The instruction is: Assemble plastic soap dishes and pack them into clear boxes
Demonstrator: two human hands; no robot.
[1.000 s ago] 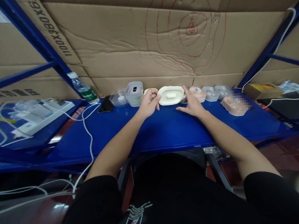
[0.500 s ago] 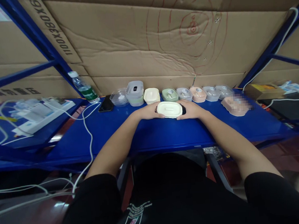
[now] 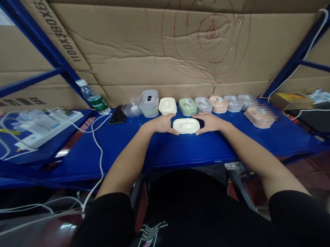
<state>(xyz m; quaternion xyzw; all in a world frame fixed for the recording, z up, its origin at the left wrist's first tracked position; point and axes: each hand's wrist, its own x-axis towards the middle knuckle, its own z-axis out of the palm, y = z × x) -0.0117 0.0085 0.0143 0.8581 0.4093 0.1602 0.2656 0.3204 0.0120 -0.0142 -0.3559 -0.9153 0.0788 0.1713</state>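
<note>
A cream lunch box (image 3: 186, 125) with a rounded rectangular lid lies low over the blue table in front of me, its long side running left to right. My left hand (image 3: 164, 124) curves around its left end, with the thumb at the near edge. At the right end, my right hand (image 3: 209, 122) holds it the same way, its thumb on the near corner. A dark gap shows between the right palm and the box. Just behind stand another cream box (image 3: 167, 105) and a green lidded box (image 3: 188, 106).
Right of the green box stand a grey-lilac box (image 3: 203, 104), a peach box (image 3: 218, 104), two grey boxes and a pink box (image 3: 258, 117). To the left are clear containers (image 3: 131, 107), a phone (image 3: 117, 115) and a water bottle (image 3: 95, 100). A white cable (image 3: 100, 158) crosses the table.
The cream box has moved slightly down and toward me, and its lid now looks flatter in view. Both hands stay at its ends, with the left fingers spread a little wider.
</note>
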